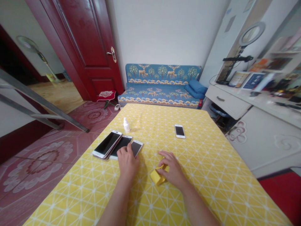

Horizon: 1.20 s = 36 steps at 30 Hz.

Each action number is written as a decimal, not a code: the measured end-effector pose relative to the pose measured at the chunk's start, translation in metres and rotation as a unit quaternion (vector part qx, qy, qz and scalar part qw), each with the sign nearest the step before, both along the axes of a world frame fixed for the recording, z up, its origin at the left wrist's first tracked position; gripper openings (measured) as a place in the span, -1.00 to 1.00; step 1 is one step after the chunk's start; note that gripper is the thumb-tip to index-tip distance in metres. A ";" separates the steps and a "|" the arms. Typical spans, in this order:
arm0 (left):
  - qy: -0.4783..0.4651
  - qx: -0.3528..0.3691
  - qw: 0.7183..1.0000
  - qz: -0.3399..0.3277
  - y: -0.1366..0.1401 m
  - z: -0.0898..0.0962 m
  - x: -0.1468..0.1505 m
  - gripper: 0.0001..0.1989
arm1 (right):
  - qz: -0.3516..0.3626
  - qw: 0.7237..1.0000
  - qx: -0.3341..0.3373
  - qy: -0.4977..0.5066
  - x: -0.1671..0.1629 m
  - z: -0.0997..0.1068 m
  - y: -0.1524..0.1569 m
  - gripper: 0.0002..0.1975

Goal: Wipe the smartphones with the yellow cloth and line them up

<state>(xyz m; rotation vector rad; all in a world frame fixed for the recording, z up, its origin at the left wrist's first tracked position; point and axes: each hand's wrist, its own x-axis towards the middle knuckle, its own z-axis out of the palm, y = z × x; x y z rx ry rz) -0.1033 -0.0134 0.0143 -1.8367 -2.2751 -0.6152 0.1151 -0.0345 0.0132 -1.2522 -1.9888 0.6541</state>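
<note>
My left hand point(127, 160) is over the right end of a row of smartphones, its fingers curled at the near part of a small white smartphone point(137, 147) with a dark screen. Beside it lies a middle white smartphone point(120, 146), partly covered by my fingers. At the row's left, a larger white smartphone point(108, 143) rests on top of another one. My right hand point(172, 168) is closed around a folded yellow cloth point(157, 176) on the table, thumb tucked into its fold. Farther off, a white smartphone point(180, 131) lies alone, face up.
A small white spray bottle point(126, 125) stands behind the row of phones on the yellow patterned tablecloth point(162, 204). Past the table's far edge is a blue sofa point(162, 89). A white cabinet point(265, 135) stands to the right, a metal ladder-like frame point(47, 108) to the left.
</note>
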 end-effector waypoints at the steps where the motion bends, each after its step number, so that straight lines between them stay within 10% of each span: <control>1: -0.008 -0.014 1.000 -0.010 0.000 0.001 0.001 -0.39 | -0.002 1.000 -0.003 0.007 0.000 -0.001 0.000 -0.91; 16: -0.019 -0.122 0.992 0.020 -0.004 0.016 0.007 -0.24 | -0.125 0.980 -0.050 0.149 0.003 -0.010 0.005 -0.92; 24: -0.237 -0.130 0.963 -0.020 -0.008 0.014 0.018 -0.35 | -0.217 0.952 -0.065 0.206 0.007 -0.013 0.009 -0.65; 27: -0.489 -0.081 0.864 -0.086 -0.009 0.009 0.029 -0.37 | -0.284 0.929 -0.030 0.235 0.014 -0.013 0.012 -0.68; 32: -0.811 -0.139 0.544 -0.164 -0.020 0.011 0.055 -0.52 | -0.443 0.838 0.022 0.316 0.029 -0.013 0.015 -0.71; 36: -0.865 -0.189 0.435 -0.163 -0.028 0.012 0.068 -0.51 | -0.438 0.830 0.124 0.322 0.027 -0.010 0.012 -0.76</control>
